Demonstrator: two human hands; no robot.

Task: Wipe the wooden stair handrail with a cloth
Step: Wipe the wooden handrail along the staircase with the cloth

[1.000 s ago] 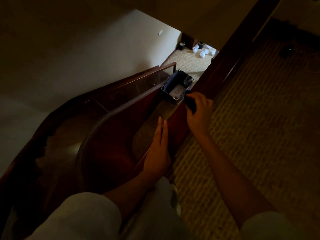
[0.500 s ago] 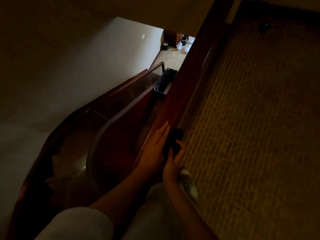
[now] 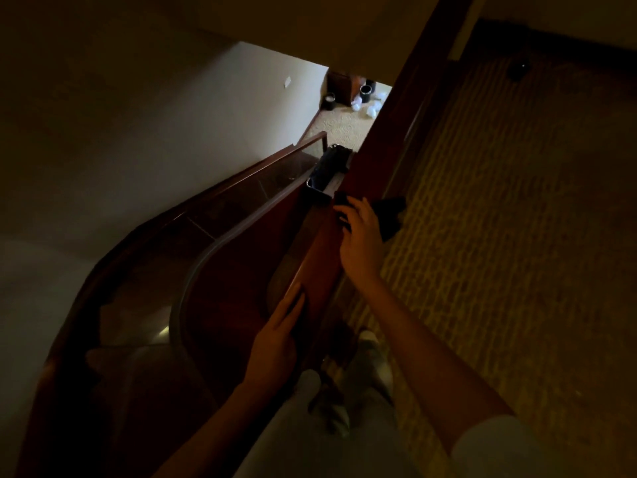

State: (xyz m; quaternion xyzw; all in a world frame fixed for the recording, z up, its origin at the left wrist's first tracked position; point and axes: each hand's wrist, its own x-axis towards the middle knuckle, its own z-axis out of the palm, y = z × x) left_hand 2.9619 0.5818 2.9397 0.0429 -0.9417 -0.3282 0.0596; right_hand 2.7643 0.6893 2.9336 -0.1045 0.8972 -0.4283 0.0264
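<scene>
Now my right grip (image 3: pixel 360 243) clutches the cloth (image 3: pixel 387 212) on the handrail (image 3: pixel 322 257) to wipe, while my left grip (image 3: pixel 275 343), laid flat, steadies me.

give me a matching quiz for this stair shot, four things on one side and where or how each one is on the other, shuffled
Things:
1 left hand
2 right hand
3 cloth
4 white items

States or places:
a on the carpet downstairs
b fingers straight, resting on the handrail
c dark, lying across the handrail
d gripping the cloth

Pairs: 1-b, 2-d, 3-c, 4-a
</scene>
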